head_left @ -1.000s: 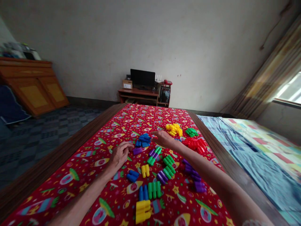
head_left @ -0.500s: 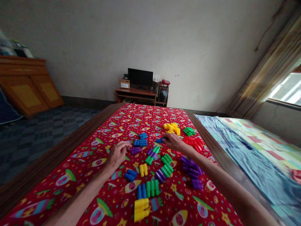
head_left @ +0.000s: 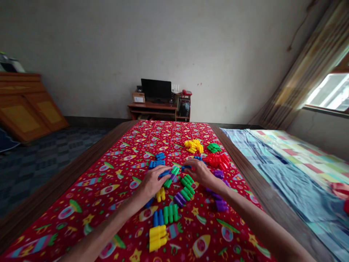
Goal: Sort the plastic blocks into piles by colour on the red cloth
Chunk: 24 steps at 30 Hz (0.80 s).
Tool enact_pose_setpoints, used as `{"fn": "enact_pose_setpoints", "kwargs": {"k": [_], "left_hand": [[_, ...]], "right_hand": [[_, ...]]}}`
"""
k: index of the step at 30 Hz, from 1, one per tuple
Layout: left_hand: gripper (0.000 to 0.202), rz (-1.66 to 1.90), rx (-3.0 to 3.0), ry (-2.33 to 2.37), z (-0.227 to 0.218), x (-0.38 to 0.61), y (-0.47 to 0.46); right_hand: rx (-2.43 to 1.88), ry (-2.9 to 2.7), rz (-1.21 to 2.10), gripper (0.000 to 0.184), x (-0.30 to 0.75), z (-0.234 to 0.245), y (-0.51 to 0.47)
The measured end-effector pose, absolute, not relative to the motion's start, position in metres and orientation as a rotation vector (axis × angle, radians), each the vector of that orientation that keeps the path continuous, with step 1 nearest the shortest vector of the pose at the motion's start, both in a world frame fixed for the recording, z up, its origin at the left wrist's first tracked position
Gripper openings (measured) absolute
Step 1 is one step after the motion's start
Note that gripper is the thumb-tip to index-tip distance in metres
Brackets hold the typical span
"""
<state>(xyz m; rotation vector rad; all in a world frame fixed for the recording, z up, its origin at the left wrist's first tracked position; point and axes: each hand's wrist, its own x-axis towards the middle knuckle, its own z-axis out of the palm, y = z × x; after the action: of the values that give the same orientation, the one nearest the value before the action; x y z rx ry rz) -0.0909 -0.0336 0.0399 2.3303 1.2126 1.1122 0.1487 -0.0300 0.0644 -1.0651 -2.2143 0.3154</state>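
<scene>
- Plastic building blocks [head_left: 174, 182] in red, yellow, green, blue and purple lie in loose groups across a red rocket-print cloth [head_left: 89, 182], spread over a wooden table [head_left: 117, 142].
- Left hand [head_left: 152, 183]: curved, fingers reaching forward over a blue block [head_left: 164, 174]. They seem to touch it, but from this view I cannot tell whether it is gripped.
- Right hand [head_left: 200, 173]: fingers curved and pointing left, with the fingertips [head_left: 188, 165] at a small blue block [head_left: 186, 167]. Whether that block is held cannot be told.
- Between the hands sits a green-and-purple block [head_left: 171, 174], close to the left fingers.
- Beyond the hands are a yellow cluster [head_left: 192, 145], a green cluster [head_left: 213, 147] and a red cluster [head_left: 216, 161].
- Nearer the person are a purple group [head_left: 218, 193], a blue block [head_left: 158, 218], a green block [head_left: 171, 213] and a stacked yellow block [head_left: 157, 237].
- A bed with a blue checked sheet [head_left: 272, 178] lies along the table's right side.
- A desk [head_left: 151, 106] with a monitor [head_left: 156, 90] stands against the far wall.
</scene>
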Motion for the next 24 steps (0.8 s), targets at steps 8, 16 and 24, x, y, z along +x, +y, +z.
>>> {"fn": "enact_pose_setpoints", "kwargs": {"k": [8,16,24], "left_hand": [[0.039,0.932,2.252,1.383,0.048,-0.022,0.050],[0.054,0.843,2.310,1.254,0.011,0.004,0.073],[0.053,0.858,2.420,1.073,-0.006,0.011,0.067]], "right_hand": [[-1.262,-2.222,-0.105,0.023,0.172,0.040,0.012],[-1.460,-2.389,-0.145,0.024,0.247,0.076,0.028],[-1.664,-2.621,-0.291,0.021,0.229,0.077,0.017]]}}
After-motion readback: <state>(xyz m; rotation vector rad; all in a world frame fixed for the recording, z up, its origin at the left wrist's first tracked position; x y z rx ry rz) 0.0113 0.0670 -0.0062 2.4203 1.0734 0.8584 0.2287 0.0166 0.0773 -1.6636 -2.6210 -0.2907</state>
